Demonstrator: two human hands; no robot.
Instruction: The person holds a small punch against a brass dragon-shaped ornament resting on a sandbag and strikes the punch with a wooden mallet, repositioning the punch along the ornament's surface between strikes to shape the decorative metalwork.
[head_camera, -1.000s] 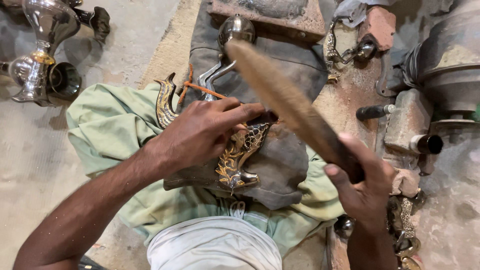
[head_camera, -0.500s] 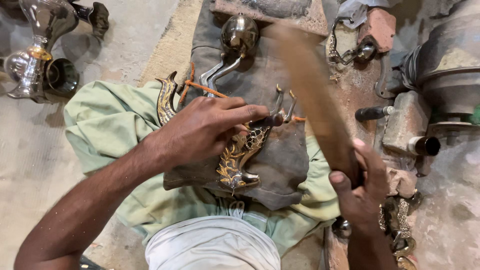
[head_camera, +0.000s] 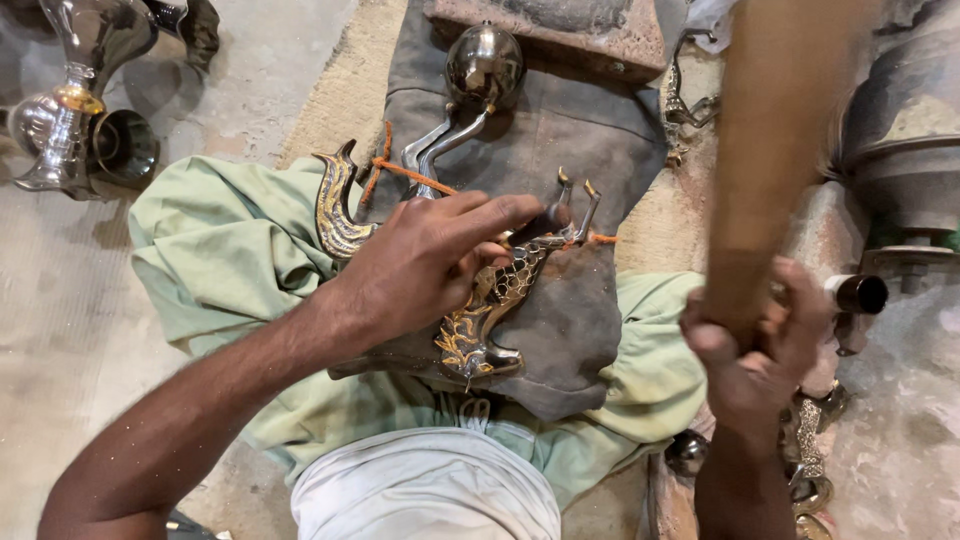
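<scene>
1. Head view: the left hand presses down on an ornate gold-and-silver cast metal piece with scaled patterning, its fingers spread flat over it, pinning rather than wrapping it. The piece lies at frame centre on a grey folded cloth across the person's lap.
2. The right hand, at right, has its grip closed tight around the lower end of a long brown wooden stick, raised and blurred.
3. To work well, I judge the pinning fingers should stay clear of the spot being struck, with the piece held flat against the cloth.
4. A polished silver ball-headed part rests on the cloth at upper centre; shiny silver vessels stand on the floor at upper left.
</scene>
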